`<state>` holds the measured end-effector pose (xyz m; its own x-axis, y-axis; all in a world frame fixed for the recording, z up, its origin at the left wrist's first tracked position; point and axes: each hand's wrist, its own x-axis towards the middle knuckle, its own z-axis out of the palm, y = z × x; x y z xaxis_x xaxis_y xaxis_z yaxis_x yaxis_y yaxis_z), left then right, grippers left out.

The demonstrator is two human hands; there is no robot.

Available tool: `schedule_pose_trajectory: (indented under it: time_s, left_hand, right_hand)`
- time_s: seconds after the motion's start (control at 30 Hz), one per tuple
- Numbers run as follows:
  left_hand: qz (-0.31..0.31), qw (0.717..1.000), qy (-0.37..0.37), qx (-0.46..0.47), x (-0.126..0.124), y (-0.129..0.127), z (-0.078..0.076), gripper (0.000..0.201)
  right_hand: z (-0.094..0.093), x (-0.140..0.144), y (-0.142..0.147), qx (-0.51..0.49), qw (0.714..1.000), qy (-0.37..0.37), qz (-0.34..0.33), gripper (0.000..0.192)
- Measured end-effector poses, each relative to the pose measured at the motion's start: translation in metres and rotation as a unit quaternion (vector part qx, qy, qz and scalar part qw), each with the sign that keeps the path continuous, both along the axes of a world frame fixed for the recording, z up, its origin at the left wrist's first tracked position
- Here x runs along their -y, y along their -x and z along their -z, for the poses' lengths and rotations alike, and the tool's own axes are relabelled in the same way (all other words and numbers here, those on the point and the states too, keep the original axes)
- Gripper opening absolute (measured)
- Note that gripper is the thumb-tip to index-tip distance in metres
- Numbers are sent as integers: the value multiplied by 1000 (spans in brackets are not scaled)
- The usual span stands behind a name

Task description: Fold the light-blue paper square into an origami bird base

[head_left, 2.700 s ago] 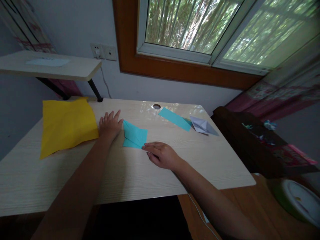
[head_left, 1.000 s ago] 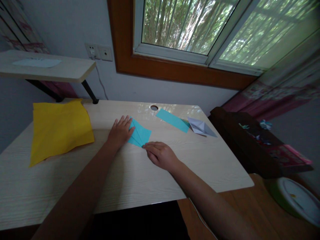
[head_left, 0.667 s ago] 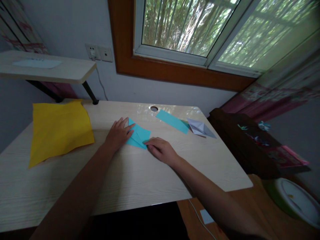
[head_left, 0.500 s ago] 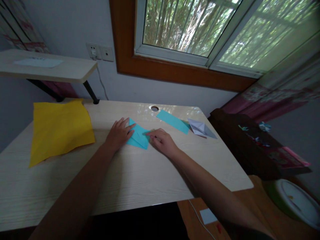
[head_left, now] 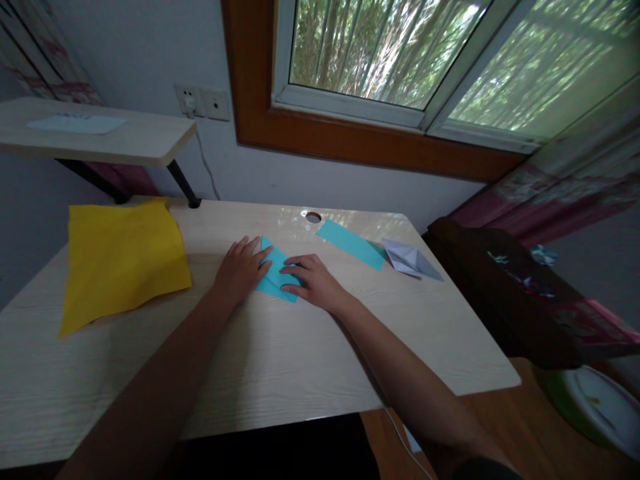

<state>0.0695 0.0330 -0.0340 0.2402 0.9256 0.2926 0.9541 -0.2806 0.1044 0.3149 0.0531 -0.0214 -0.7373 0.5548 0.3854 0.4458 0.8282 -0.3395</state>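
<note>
A folded sheet of blue paper [head_left: 274, 275] lies on the desk between my two hands, its creases partly covered by fingers. My left hand [head_left: 241, 268] rests on its left side, fingers spread, with the thumb and forefinger over the paper. From the right, my right hand [head_left: 311, 280] lies across the paper's right part with its fingers stretched out and apart. Further right are a blue paper strip [head_left: 353, 244] and a folded white paper shape [head_left: 407, 257] with pointed ends, the two close together.
A large yellow sheet [head_left: 125, 263] lies at the desk's left, near a raised shelf [head_left: 150, 148] on black legs. A round cable hole [head_left: 313, 218] is cut near the back edge. Right of the desk stands a dark cabinet [head_left: 470, 287] with small things on top.
My right hand has gone from a pointing finger at the paper's right edge to spread fingers lying further over it. My left hand stays put. The view has shifted slightly.
</note>
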Motion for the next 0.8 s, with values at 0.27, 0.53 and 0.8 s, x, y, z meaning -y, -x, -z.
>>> schedule_pose_trajectory:
  time_s: [0.27,0.53,0.8]
  left_hand:
    - [-4,999,-33,39,-6,5,6,53]
    - [25,998,-20,59,-3,2,-4,38]
    - [121,992,0,39,2,-2,-6,35]
  right_hand:
    - [4,0,-1,-3,999,-11,47,44]
    - [7,1,-4,-14,993,-16,118,43]
    - [9,-1,-6,-54,985,2,166,36]
